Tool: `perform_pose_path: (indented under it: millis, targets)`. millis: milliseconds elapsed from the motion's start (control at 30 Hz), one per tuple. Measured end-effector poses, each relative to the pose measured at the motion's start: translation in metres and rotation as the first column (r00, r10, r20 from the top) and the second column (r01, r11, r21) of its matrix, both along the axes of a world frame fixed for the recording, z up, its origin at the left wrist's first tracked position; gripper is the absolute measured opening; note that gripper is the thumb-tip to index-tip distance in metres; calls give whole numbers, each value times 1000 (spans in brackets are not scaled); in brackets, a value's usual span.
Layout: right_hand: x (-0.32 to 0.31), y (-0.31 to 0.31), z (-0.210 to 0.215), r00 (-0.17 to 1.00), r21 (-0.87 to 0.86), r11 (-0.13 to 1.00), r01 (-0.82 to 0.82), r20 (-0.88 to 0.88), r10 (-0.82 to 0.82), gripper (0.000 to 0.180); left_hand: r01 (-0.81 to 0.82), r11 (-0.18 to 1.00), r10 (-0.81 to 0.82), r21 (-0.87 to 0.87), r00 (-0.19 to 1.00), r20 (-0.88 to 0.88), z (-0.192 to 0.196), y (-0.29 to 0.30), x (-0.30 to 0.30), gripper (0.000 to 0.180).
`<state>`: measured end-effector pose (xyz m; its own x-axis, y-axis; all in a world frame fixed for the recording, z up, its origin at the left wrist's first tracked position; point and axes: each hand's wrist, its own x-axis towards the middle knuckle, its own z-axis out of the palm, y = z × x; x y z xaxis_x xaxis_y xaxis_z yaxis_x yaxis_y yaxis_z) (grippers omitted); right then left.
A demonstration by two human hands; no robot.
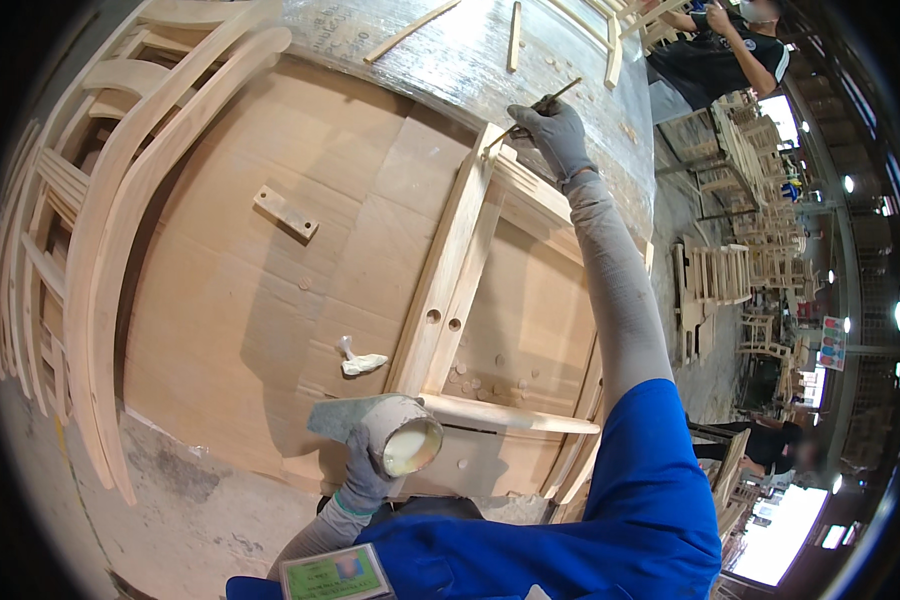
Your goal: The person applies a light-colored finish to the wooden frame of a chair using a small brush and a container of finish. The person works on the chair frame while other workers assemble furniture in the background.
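My gloved left hand (pixel 366 468) is wrapped round a crusted cup (pixel 413 447) holding a creamy white liquid. A flat grey-green piece (pixel 335 418) juts out beside the cup; what it is I cannot tell. Stretched far forward, my gloved right hand (pixel 558 138) is closed on a thin stick (pixel 562 91). The stick's lower end reaches the far end of a wooden frame (pixel 448 268), near its corner. Two round holes show in the frame's near part. Whether the stick has bristles is too small to see.
Cardboard (pixel 360 190) covers the table, with a drilled wood block (pixel 287 213) and a crumpled white bag (pixel 362 362) on it. Curved chair parts (pixel 120 200) are stacked at the left. Loose slats (pixel 513 38) lie at the back. A co-worker (pixel 720 60) stands at the far right.
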<state>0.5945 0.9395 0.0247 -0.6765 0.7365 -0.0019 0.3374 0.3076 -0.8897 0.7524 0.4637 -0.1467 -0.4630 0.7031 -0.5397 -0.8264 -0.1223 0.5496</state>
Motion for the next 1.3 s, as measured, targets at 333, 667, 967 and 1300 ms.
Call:
perform_pose_path:
  millis: [333,667,967,1300]
  targets:
    - [5,-9,-10,989,336,934,-120,117,85,28,58,998,-58,17,997,49,2,1,-3,82]
    - [4,-35,-12,997,334,942,-21,72,-3,30,93,995,-87,30,983,-164,13,5,-8,59]
    - [42,-64,-45,995,609,789,-81,101,24,13,14,978,-51,209,984,170,75,26,-37,68]
    - [102,-137,23,983,654,750,-97,-56,176,16,-67,987,93,144,979,-180,59,55,-29,62]
